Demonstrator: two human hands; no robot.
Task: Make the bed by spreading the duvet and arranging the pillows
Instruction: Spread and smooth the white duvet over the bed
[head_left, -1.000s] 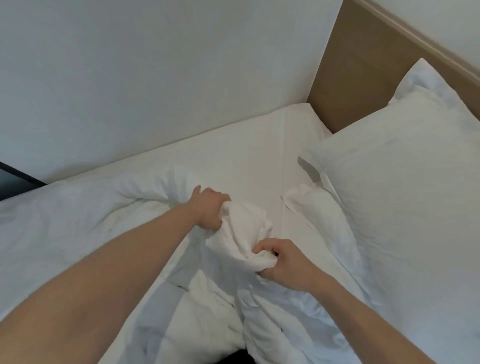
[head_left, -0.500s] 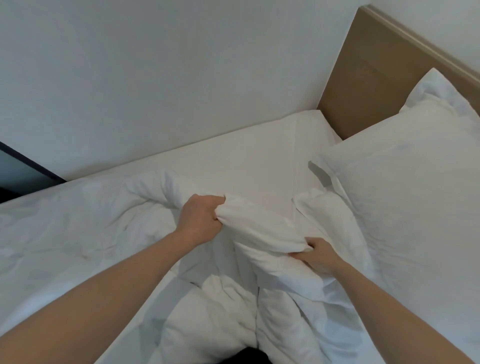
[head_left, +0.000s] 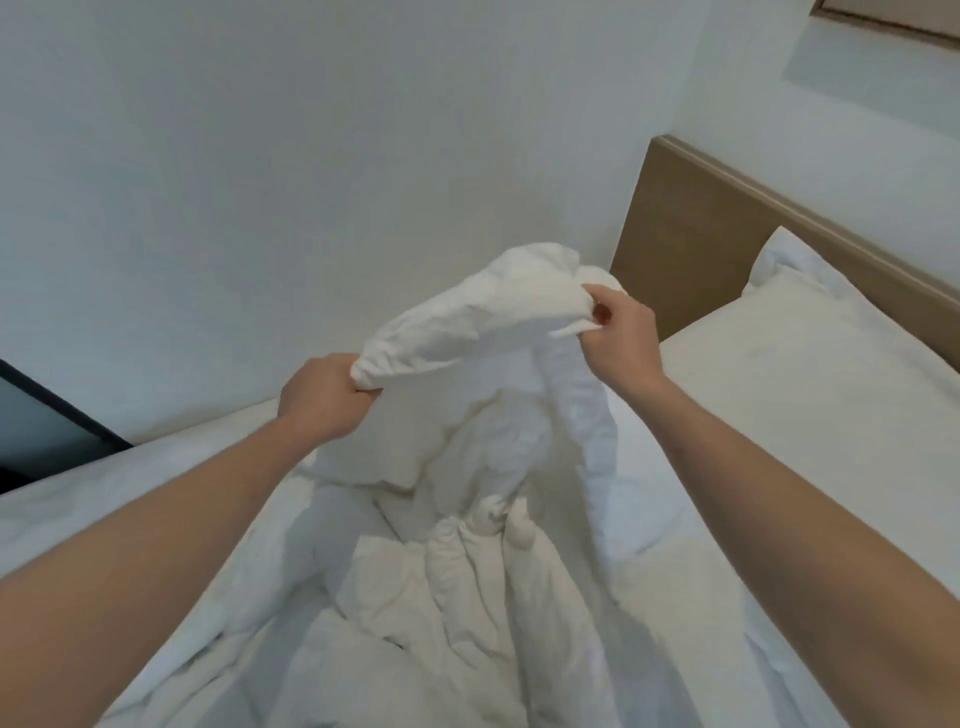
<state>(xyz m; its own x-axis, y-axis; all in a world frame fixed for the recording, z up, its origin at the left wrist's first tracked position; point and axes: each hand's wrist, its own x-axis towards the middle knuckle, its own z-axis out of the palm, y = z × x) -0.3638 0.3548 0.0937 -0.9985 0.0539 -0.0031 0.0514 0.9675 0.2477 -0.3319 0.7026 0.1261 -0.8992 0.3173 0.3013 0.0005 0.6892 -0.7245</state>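
While you lift it, the white duvet (head_left: 483, 322) hangs bunched above the bed (head_left: 675, 519).
Your left hand (head_left: 324, 397) and right hand (head_left: 621, 335) each clench its raised top edge; below, it falls in crumpled folds onto the mattress, beside the pillow (head_left: 810, 364) at the headboard (head_left: 691, 228).

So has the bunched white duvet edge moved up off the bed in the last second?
Yes. The bunched white duvet edge has risen from the mattress to level with the tan wooden headboard, gripped by both hands.
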